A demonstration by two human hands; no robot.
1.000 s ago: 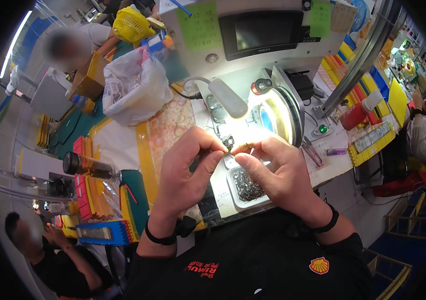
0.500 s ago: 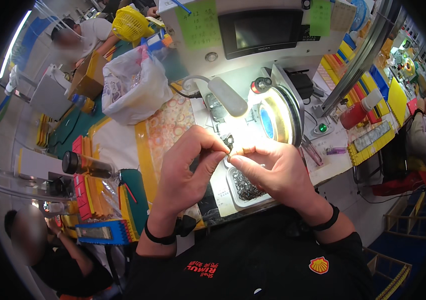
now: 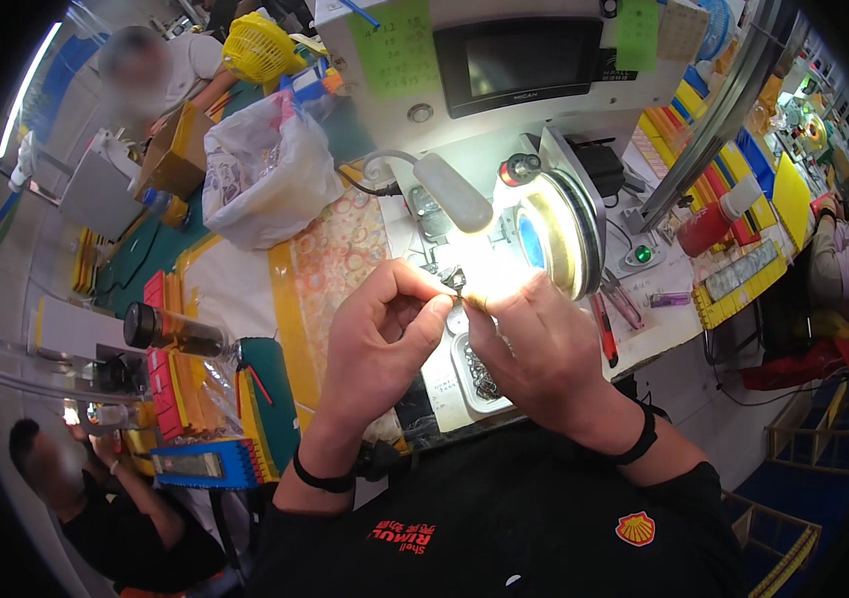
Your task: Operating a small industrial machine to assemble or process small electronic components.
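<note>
My left hand (image 3: 385, 334) is closed in a pinch, thumb against forefinger, on something too small to make out. My right hand (image 3: 539, 344) also pinches, its fingertips meeting the left ones under the bright light. A small dark metal fixture (image 3: 453, 277) stands just beyond the fingertips. Below my hands lies a white tray (image 3: 461, 374) of small dark wire-like pieces, partly covered by my right hand. The round wheel-like part of the machine (image 3: 569, 234), with a blue centre, is beyond my right hand, and a lamp head (image 3: 452, 191) hangs over the spot.
A white machine with a dark screen (image 3: 519, 65) stands at the back. To the left are a white plastic bag (image 3: 270, 169) and a dark-capped bottle (image 3: 175, 329). A red bottle (image 3: 708, 229) and tweezers (image 3: 624, 304) lie right. Other people sit at both sides.
My right hand has turned, its knuckles rising and its fingers now pointing more downward. It covers more of the tray, and a red-handled tool shows beside it. My left hand has shifted slightly lower.
</note>
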